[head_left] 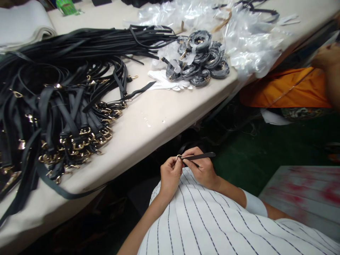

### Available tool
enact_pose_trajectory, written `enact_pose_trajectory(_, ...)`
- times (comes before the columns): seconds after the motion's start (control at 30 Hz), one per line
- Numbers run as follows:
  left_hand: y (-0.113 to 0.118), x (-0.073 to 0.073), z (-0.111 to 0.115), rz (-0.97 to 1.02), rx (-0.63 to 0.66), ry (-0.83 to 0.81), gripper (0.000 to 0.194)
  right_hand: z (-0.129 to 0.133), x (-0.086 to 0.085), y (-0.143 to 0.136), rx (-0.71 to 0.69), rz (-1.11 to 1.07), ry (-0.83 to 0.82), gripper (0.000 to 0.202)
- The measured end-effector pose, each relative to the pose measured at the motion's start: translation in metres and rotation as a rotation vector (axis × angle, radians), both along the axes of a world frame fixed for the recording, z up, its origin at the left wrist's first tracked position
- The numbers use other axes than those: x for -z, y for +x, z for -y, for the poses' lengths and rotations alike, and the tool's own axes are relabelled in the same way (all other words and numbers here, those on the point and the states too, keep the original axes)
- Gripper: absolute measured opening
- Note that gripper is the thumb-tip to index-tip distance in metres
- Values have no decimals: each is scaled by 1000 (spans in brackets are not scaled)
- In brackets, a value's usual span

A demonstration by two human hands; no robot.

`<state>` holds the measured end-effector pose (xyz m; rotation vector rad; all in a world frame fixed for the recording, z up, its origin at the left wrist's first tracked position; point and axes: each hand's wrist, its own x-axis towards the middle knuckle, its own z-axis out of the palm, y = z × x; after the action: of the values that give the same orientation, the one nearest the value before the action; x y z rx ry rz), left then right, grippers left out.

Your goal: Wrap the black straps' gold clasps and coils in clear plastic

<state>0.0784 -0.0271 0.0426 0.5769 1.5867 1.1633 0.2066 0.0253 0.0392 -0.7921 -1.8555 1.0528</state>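
"Hands?"

"Left hand (170,177) pinches gold buckle (179,156); right hand (203,171) grips strap (204,155) just beside it."

"Strap where?"

"Between table (148,122) and striped shirt (196,216). Black straps (66,46) piled on table, wrapped coils (199,60) near their ends."

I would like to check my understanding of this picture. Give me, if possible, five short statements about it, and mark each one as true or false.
1. The right hand holds a black strap. True.
2. The left hand is at a gold-coloured metal piece. True.
3. The plastic-wrapped coils lie on the floor. False: they lie on the table.
4. The buckled straps are to the right of the coils. False: they are to the left.
5. The striped garment has a white ground. True.
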Motion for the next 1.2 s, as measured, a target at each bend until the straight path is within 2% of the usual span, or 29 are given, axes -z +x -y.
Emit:
enact_pose_trajectory(0.3,-2,7,-1,163,-7,14,24,7,15,0,-31,-10,175,34)
enact_pose_trajectory(0.4,-9,3,0,174,35,86,24,11,16,1,-73,12,318,38)
enact_pose_trajectory(0.5,-13,-4,4,194,59,109,22,14,13,4,-57,72,431,40)
enact_pose_trajectory(0.7,-15,-13,8,515,34,75,24,12,6,5,-8,206,500,40)
enact_pose_trajectory(0.83,-16,-8,6,703,-59,-38,9,7,11,1,-53,300,511,29)
enact_pose_trajectory(0.97,-18,-6,9,764,-108,-148,11,4,14,0,-190,363,561,18)
enact_pose_trajectory(1.1,-19,-10,17,778,-76,-277,11,7,12,2,-275,409,653,20)
enact_pose_trajectory(1.2,-18,-11,21,777,-117,-326,13,11,13,2,-299,410,663,24)
